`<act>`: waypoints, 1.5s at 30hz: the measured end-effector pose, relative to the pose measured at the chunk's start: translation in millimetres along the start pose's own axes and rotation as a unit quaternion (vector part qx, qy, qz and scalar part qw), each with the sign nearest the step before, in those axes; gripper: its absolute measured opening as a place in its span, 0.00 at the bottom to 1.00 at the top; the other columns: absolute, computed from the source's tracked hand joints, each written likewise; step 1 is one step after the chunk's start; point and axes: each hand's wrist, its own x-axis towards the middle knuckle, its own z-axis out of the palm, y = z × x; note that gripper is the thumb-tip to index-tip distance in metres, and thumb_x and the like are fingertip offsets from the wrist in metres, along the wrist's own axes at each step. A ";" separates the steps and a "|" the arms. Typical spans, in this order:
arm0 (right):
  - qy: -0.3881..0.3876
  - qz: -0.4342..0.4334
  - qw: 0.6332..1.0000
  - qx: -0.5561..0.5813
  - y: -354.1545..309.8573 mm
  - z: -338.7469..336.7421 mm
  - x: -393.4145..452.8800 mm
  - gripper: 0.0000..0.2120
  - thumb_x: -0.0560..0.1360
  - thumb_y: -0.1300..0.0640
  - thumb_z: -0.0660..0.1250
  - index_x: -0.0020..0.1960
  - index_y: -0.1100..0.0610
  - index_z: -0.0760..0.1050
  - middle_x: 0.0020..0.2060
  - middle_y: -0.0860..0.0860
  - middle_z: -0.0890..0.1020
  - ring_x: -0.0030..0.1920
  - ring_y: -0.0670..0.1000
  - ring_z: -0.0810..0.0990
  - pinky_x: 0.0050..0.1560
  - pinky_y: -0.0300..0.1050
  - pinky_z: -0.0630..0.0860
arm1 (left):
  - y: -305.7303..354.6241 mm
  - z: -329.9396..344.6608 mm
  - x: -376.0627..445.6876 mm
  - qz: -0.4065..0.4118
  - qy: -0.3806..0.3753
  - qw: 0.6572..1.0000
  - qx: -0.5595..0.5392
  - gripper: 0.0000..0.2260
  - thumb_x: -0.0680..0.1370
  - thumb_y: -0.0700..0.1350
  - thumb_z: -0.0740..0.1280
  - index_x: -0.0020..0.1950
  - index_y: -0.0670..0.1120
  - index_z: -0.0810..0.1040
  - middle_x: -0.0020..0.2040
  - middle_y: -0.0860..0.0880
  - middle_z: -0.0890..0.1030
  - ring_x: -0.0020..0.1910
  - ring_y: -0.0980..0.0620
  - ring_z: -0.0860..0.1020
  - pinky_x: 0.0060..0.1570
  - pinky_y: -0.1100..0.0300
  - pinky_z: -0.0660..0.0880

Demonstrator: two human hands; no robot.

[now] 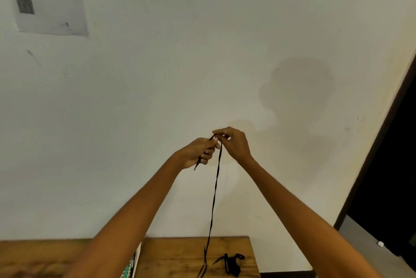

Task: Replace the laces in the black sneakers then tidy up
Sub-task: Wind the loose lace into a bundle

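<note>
Filling most of the view: a pale wall (180,52), bearing a printed sheet (48,1) at eleven o'clock. Running along the bottom edge from seven to five o'clock: a wooden table (180,253), carrying a bundled black lace (231,263) at five o'clock and a striped, white-edged object (130,268) poking out beside the left forearm at six o'clock, too hidden to name. No containers showing.

Rising from the lower corners and meeting just below centre: both arms. Gripping a short end of the long black lace (213,199): the left hand (198,151), fingers curled round it, the tip sticking out below the fist toward seven o'clock. Pinching the same lace at its top bend, at one o'clock from the left hand and touching it: the right hand (234,142). Hanging from that pinch straight toward six o'clock: the lace's long run, dropping down past the table's front edge, just at nine o'clock of the bundled lace.
</note>
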 end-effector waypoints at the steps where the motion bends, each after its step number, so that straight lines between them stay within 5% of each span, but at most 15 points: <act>1: -0.008 0.010 0.999 -0.032 1.7 2.3 -3.4 0.08 0.77 0.57 0.66 0.52 0.52 0.83 0.46 0.46 0.83 0.42 0.43 0.75 0.42 0.33 0.69 | -4.6 2.3 -0.5 0.008 0.011 1.000 -0.011 0.16 0.81 0.54 0.55 0.47 0.44 0.73 0.28 0.52 0.61 0.24 0.58 0.58 0.23 0.67 0.57; 6: -0.111 0.087 0.990 0.001 10.2 16.9 -25.3 0.09 0.78 0.57 0.64 0.53 0.58 0.82 0.47 0.53 0.84 0.48 0.51 0.80 0.46 0.40 0.71 | -20.2 4.9 0.1 0.048 0.053 0.992 -0.107 0.17 0.83 0.51 0.51 0.44 0.44 0.73 0.29 0.51 0.64 0.24 0.57 0.61 0.23 0.67 0.60; 9: -0.167 0.136 0.974 0.072 8.0 21.3 -41.0 0.10 0.80 0.58 0.59 0.51 0.58 0.79 0.36 0.51 0.81 0.38 0.45 0.78 0.45 0.39 0.71 | -23.2 -1.0 1.8 0.109 0.086 0.970 -0.201 0.13 0.83 0.45 0.53 0.48 0.42 0.75 0.40 0.46 0.79 0.35 0.51 0.78 0.37 0.60 0.77; 11: -0.202 0.138 0.967 0.074 4.3 24.1 -47.8 0.13 0.82 0.57 0.57 0.57 0.60 0.78 0.33 0.49 0.76 0.34 0.43 0.77 0.42 0.34 0.74 | -25.3 -8.8 3.6 0.137 0.097 0.955 -0.244 0.12 0.82 0.43 0.54 0.53 0.40 0.75 0.51 0.44 0.82 0.47 0.46 0.82 0.49 0.56 0.80; 16: -0.261 0.053 0.963 -0.028 -20.3 24.0 -46.4 0.15 0.82 0.51 0.57 0.59 0.57 0.76 0.34 0.49 0.72 0.35 0.49 0.74 0.33 0.35 0.71 | -30.9 -18.4 4.1 0.139 0.161 0.969 -0.129 0.12 0.82 0.45 0.57 0.57 0.40 0.76 0.58 0.42 0.80 0.56 0.46 0.80 0.57 0.57 0.76; 22: -0.219 -0.044 0.954 -0.200 -35.4 7.1 -27.9 0.16 0.82 0.49 0.54 0.67 0.54 0.69 0.50 0.53 0.81 0.43 0.54 0.78 0.38 0.42 0.65 | -25.4 -11.5 -0.4 0.143 0.189 0.971 0.008 0.12 0.81 0.45 0.59 0.61 0.44 0.77 0.55 0.46 0.81 0.50 0.51 0.81 0.45 0.69 0.77; 30: -0.176 -0.077 0.962 -0.195 -45.6 -12.2 -4.7 0.11 0.81 0.50 0.58 0.54 0.58 0.71 0.39 0.48 0.76 0.38 0.50 0.74 0.34 0.38 0.65 | -12.3 -1.9 -12.5 0.092 0.048 0.995 0.014 0.15 0.82 0.36 0.49 0.64 0.40 0.71 0.52 0.42 0.79 0.38 0.49 0.82 0.43 0.60 0.79; 35: -0.127 -0.049 0.986 -0.093 -33.9 -18.9 14.4 0.07 0.77 0.53 0.66 0.47 0.56 0.76 0.38 0.45 0.78 0.38 0.44 0.74 0.38 0.37 0.68 | -11.5 -9.1 -19.2 0.095 -0.029 0.991 -0.093 0.15 0.83 0.39 0.49 0.60 0.41 0.74 0.40 0.48 0.81 0.26 0.56 0.68 0.32 0.62 0.66; 38: -0.105 -0.008 0.994 -0.033 -23.8 -8.9 7.5 0.10 0.77 0.52 0.66 0.43 0.58 0.78 0.35 0.47 0.78 0.33 0.42 0.72 0.36 0.36 0.66 | -8.7 -9.8 -22.0 0.118 -0.054 0.979 -0.159 0.15 0.83 0.41 0.50 0.55 0.42 0.76 0.37 0.49 0.79 0.26 0.56 0.68 0.29 0.64 0.66; 42: -0.155 0.036 0.987 -0.026 -13.3 10.2 -16.6 0.13 0.80 0.52 0.61 0.47 0.59 0.81 0.32 0.49 0.76 0.33 0.46 0.72 0.36 0.39 0.66 | -6.4 -14.6 -12.3 0.149 0.042 0.947 -0.280 0.14 0.83 0.41 0.51 0.53 0.40 0.76 0.51 0.44 0.81 0.44 0.49 0.80 0.45 0.59 0.77; 45: -0.237 0.039 0.970 -0.032 -16.2 20.8 -31.9 0.14 0.81 0.52 0.58 0.53 0.58 0.80 0.36 0.46 0.77 0.36 0.43 0.73 0.39 0.35 0.67 | -15.5 -22.3 -1.9 0.140 0.115 0.945 -0.272 0.13 0.83 0.41 0.52 0.55 0.39 0.75 0.58 0.42 0.76 0.54 0.46 0.77 0.56 0.55 0.74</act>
